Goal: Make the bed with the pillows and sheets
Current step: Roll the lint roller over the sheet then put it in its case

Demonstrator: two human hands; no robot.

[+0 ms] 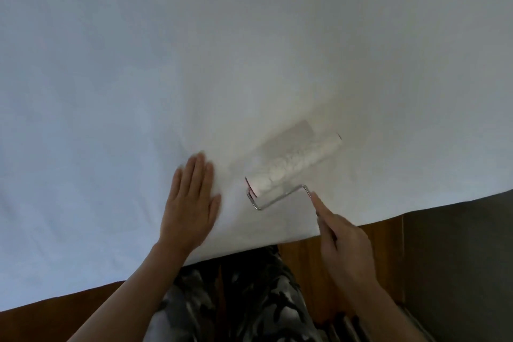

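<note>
While gripped: cylindrical lint roller (293,169) on smooth sheet (249,50).

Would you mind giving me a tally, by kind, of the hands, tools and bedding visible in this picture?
Hands: 2, the left hand flat on the sheet and the right hand gripping the roller's handle.
Lint rollers: 1, the lint roller lying on the sheet.
Sheets: 1, the white sheet spread across the bed.
Total: 4

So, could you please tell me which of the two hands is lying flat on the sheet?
The left hand, its fingers straight and pressed on the white sheet; the right hand instead grips the lint roller.
</note>
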